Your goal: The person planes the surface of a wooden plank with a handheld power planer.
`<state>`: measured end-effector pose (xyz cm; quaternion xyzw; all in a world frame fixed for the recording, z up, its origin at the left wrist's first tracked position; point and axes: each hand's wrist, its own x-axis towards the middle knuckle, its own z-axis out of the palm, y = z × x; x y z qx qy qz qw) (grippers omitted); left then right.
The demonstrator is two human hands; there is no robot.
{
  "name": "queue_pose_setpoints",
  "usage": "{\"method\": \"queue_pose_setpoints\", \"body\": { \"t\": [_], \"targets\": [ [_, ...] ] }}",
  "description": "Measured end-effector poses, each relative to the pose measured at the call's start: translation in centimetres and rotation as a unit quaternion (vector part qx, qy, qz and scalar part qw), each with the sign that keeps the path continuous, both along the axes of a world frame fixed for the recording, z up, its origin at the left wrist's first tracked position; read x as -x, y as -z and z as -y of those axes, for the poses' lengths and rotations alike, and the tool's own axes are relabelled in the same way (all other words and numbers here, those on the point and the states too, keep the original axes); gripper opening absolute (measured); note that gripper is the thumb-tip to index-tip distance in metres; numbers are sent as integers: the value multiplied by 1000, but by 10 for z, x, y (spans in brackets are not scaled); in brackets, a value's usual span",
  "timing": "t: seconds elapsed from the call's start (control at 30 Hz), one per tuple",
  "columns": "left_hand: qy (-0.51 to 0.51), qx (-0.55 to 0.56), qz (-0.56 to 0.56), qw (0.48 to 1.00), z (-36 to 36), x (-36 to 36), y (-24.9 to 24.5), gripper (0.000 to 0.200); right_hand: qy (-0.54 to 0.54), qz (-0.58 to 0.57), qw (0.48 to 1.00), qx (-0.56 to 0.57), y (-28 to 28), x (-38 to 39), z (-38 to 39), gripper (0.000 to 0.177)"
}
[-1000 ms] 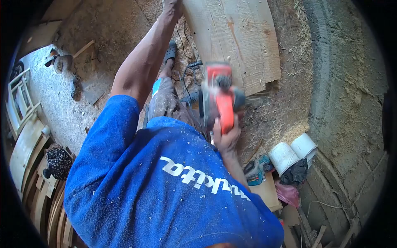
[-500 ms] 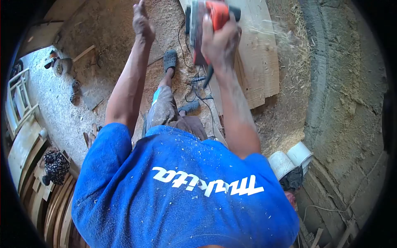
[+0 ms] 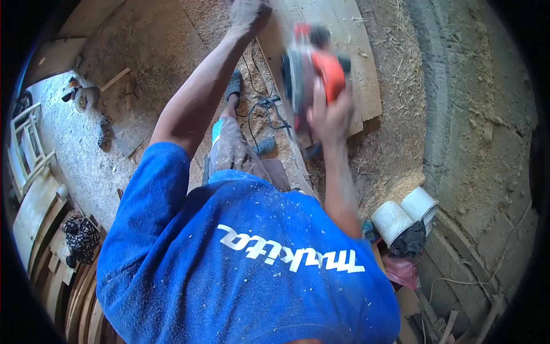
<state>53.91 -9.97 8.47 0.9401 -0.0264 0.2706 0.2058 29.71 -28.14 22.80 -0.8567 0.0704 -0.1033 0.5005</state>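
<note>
In the head view, my right hand (image 3: 332,117) is wrapped round the orange-red handle of a power planer (image 3: 303,86), which is smeared by motion. The planer is over light wooden boards (image 3: 366,86) lying side by side in front of me. My left hand (image 3: 250,16) is at the top edge of the view, close to the boards' left side; its fingers are blurred and partly cut off. A dark power cord (image 3: 252,123) trails along the floor left of the boards.
Wood shavings (image 3: 407,86) cover the ground right of the boards. White buckets (image 3: 392,221) stand near my right elbow, beside a pink plastic bag (image 3: 401,270). At lower left are a person in patterned clothing (image 3: 82,238) and curved wooden pieces (image 3: 80,309). Another power tool (image 3: 71,89) lies at far left.
The planer in my right hand has moved down and to the right in the view, uncovering more board. My left hand has swung right and up toward the boards.
</note>
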Motion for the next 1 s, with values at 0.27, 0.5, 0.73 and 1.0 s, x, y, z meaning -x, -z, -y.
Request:
{"method": "queue_pose_setpoints", "body": {
  "t": [0.27, 0.5, 0.73, 1.0],
  "targets": [
    [-19, -114, -34, 993, 9, -9, 24, 60, 164, -163, 972, 41, -5, 244, 35, 37],
    [-25, -104, -81, 991, 17, 9, -10, 57, 35, -8, 998, 59, -17, 42, 51, 34],
    [-3, -59, -90, 994, 17, 15, -25, 54, -1, 170, 985, -7, 2, -165, 43, 29],
    [-4, -42, -69, 997, 19, 14, -24, 54, -30, 189, 978, 83, -7, -174, 49, 33]
  ]
}}
